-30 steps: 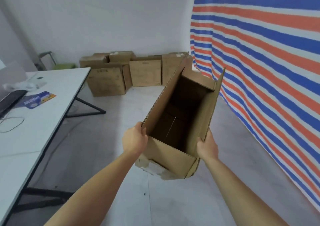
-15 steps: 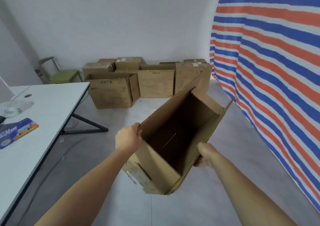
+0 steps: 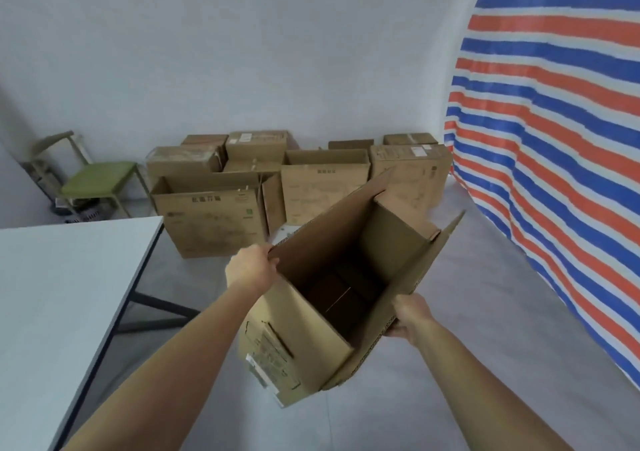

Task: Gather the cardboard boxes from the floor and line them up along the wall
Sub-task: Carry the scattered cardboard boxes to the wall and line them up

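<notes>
An open box (image 3: 332, 298) was held tilted above the floor (image 3: 485, 312), the left hand (image 3: 251, 270) on its left flap and the right hand (image 3: 410, 315) on its right edge. Behind it, a group of boxes (image 3: 294, 180) stood against the far wall (image 3: 242, 52). A bench (image 3: 52, 294) lay to the left, a chair (image 3: 93, 177) behind it in the corner. A tarp (image 3: 554, 139) hung on the right.

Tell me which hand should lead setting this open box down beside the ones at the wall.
Probably right: the right hand grips the carried box underneath, while the left hand only steadies its flap.
</notes>
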